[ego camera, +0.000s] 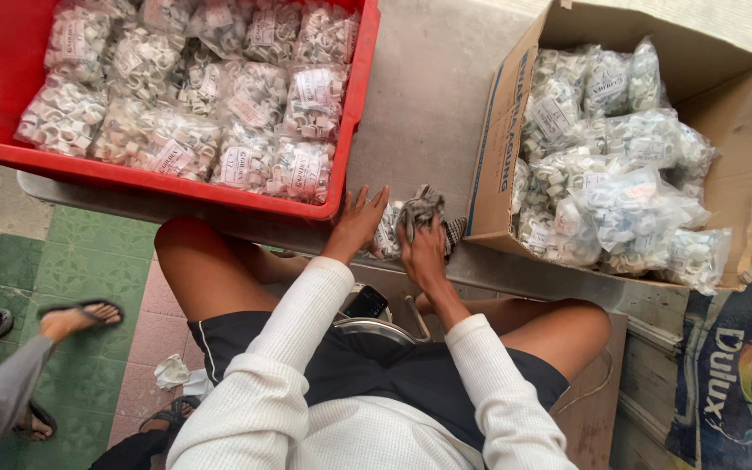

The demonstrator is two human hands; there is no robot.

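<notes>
My left hand (357, 222) rests flat on the grey ledge (419, 113) with its fingers spread, beside a clear bag of small white parts (388, 235). My right hand (422, 248) grips a grey cloth (421, 209) bunched over that bag. Both arms wear white ribbed sleeves. A red plastic crate (354, 104) full of similar clear bags of white parts (245, 96) stands to the left of the hands. To the right lies an open cardboard box (498, 148) holding several more such bags (611, 183).
A dark phone (365, 302) and a metal object lie in my lap. Other people's sandalled feet (80, 318) stand on the green and pink tiled floor at left. Crumpled paper (171, 372) lies on the floor. A printed bag (733, 365) sits at lower right.
</notes>
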